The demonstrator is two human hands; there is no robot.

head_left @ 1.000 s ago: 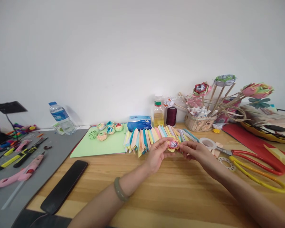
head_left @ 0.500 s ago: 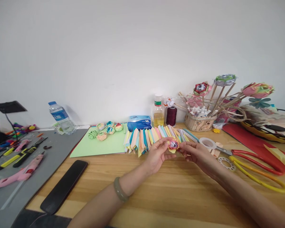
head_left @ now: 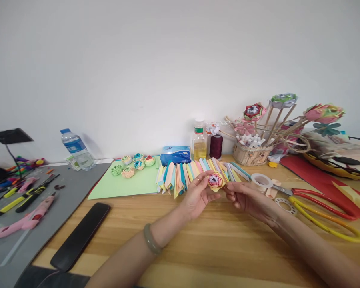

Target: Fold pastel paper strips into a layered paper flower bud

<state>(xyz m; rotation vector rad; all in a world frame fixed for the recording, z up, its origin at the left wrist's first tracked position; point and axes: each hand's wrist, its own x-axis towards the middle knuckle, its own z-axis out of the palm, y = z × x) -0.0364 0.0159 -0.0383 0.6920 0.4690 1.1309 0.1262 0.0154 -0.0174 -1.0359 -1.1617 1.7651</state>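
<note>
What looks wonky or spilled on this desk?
The blue-capped water bottle on the left seems to lean, while the bottle of yellow liquid looks upright. The camera may be bending the picture near its edge, though. I see no spill, and the paper flower being held looks fine.

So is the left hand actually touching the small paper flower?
Touching. The head view shows the left hand with its finger and thumb tips against the left edge of the small paper flower, no gap visible between them.
</note>
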